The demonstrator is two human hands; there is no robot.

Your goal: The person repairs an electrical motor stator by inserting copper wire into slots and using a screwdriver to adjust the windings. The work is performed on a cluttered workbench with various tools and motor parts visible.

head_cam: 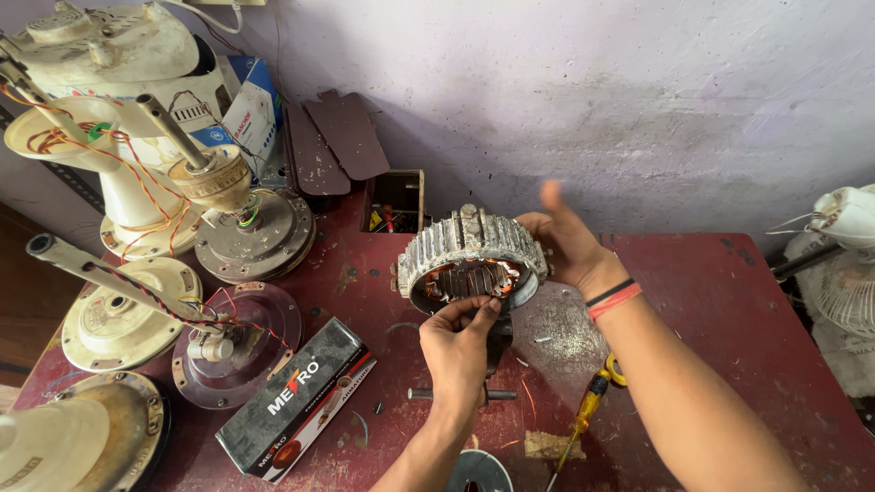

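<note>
Along the left edge of the red table point(729, 301) lie cream fan housings point(118, 310) with loose red wires. Near the front edge rests a dark oblong box point(296, 401). Further right, the left hand point(456, 351) pinches the lower rim of a ribbed fan stator point(472, 260), fingers closed on it. The stator hangs tilted above the table's middle, near the back edge. The right hand point(570, 241) cups its far side, thumb raised. A yellow-handled screwdriver point(588, 405) lies below the right forearm.
</note>
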